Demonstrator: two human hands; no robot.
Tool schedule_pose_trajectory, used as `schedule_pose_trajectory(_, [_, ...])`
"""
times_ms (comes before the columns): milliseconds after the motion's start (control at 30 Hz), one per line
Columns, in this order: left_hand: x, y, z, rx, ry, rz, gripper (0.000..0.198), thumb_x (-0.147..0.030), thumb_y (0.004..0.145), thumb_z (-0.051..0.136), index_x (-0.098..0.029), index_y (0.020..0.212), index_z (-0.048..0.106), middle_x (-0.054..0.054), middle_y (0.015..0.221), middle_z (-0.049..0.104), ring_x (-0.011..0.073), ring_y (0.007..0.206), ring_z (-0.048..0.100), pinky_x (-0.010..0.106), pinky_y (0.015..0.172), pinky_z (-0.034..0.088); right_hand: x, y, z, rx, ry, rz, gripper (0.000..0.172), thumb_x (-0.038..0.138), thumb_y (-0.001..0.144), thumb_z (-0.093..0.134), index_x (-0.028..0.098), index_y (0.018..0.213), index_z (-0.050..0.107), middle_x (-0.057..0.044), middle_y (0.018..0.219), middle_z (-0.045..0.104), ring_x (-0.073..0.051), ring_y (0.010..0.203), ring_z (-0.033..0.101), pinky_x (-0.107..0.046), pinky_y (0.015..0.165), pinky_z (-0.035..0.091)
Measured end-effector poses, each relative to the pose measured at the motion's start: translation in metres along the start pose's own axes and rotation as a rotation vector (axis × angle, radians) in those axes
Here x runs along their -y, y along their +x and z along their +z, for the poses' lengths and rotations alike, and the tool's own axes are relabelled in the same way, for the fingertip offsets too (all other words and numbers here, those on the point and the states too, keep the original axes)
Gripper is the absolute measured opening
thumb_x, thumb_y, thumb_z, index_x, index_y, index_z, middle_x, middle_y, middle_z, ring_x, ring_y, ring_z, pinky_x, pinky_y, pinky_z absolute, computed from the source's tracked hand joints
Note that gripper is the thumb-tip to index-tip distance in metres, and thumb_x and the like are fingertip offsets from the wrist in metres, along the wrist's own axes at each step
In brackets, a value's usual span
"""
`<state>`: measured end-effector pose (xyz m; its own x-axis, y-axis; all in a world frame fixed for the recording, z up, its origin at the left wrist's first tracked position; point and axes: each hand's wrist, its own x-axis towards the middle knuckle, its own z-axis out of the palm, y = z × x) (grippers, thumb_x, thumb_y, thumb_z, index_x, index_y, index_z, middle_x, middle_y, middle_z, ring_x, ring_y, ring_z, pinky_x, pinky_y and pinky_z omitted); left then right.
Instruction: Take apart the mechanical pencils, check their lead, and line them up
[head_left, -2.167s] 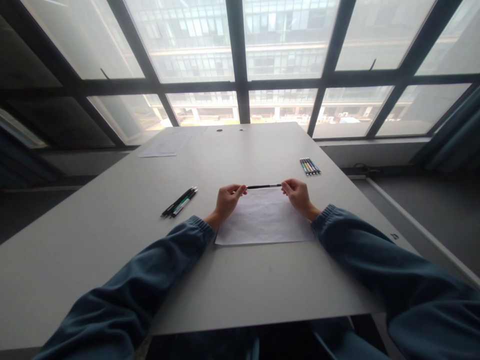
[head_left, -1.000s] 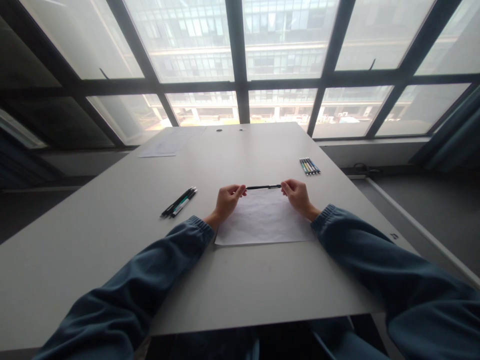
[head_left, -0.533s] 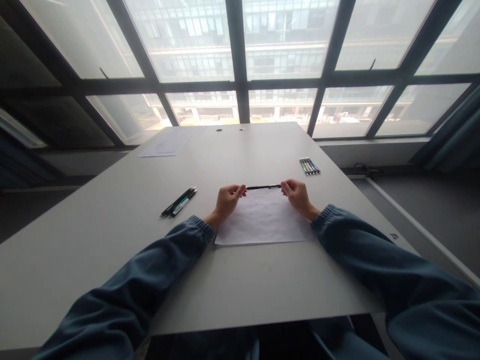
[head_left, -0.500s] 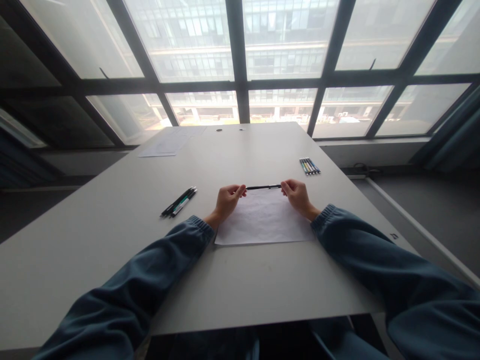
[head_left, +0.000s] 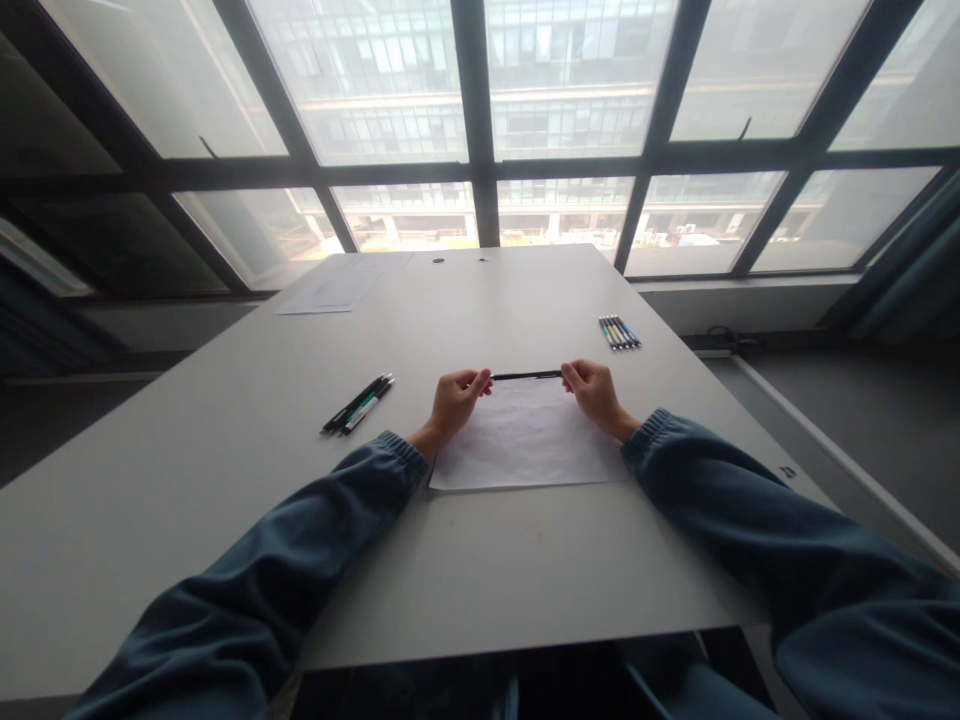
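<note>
A slim black pen [head_left: 527, 375] spans the gap between my two hands, lying nearly level. My left hand [head_left: 459, 400] pinches its left end between thumb and fingers. Its right end is gripped the same way by my right hand [head_left: 592, 390]. Beneath the hands lies a sheet of white paper [head_left: 529, 445], slightly wrinkled, its side edges partly covered by my wrists. To the left of my left hand, several pens [head_left: 358, 404] rest together in a slanted bunch, black with some green and white.
Several pens [head_left: 620, 332] lie side by side in a row on the right of the white table [head_left: 525, 570]. More paper [head_left: 326, 288] lies at the far left. Two small dark round things [head_left: 439, 260] sit near the back edge. Tall windows [head_left: 390, 80] stand behind.
The pen has turned slightly about its length, so its clip shows differently. Both hands stay in nearly the same place and keep their hold.
</note>
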<state>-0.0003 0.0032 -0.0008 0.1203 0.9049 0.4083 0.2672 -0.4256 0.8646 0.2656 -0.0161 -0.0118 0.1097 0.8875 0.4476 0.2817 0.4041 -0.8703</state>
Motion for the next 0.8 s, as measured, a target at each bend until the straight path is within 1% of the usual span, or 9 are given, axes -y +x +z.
schedule_pose_trajectory(200, [-0.0026,-0.0008,0.0,-0.007,0.0,0.002,0.048,-0.059,0.086,0.066,-0.015,0.066,0.072,0.007,0.062,0.071,0.0157,0.057,0.063,0.027,0.059,0.049,-0.0015,-0.0006,0.0007,0.003,-0.001,0.003,0.05,0.063,0.088,0.06,0.019,0.064,0.063,-0.002,0.057,0.061,-0.014,0.053,0.055,-0.027,0.054,0.044])
schedule_pose_trajectory(500, [0.0028,-0.0001,-0.0007,0.004,-0.004,0.0,0.048,-0.057,0.089,0.064,-0.015,0.067,0.072,0.006,0.062,0.069,0.0151,0.058,0.062,0.026,0.06,0.048,-0.0011,-0.0002,0.0008,0.013,-0.004,0.015,0.056,0.069,0.086,0.059,0.019,0.063,0.063,-0.002,0.056,0.061,-0.014,0.052,0.054,-0.027,0.053,0.043])
schedule_pose_trajectory(800, [0.0041,-0.0007,-0.0007,0.007,0.002,0.015,0.049,-0.057,0.089,0.063,-0.015,0.065,0.071,0.006,0.06,0.069,0.0145,0.057,0.062,0.025,0.059,0.047,-0.0035,-0.0007,0.0009,0.016,0.008,0.016,0.055,0.067,0.087,0.06,0.017,0.063,0.063,-0.002,0.055,0.06,-0.013,0.051,0.054,-0.026,0.052,0.042])
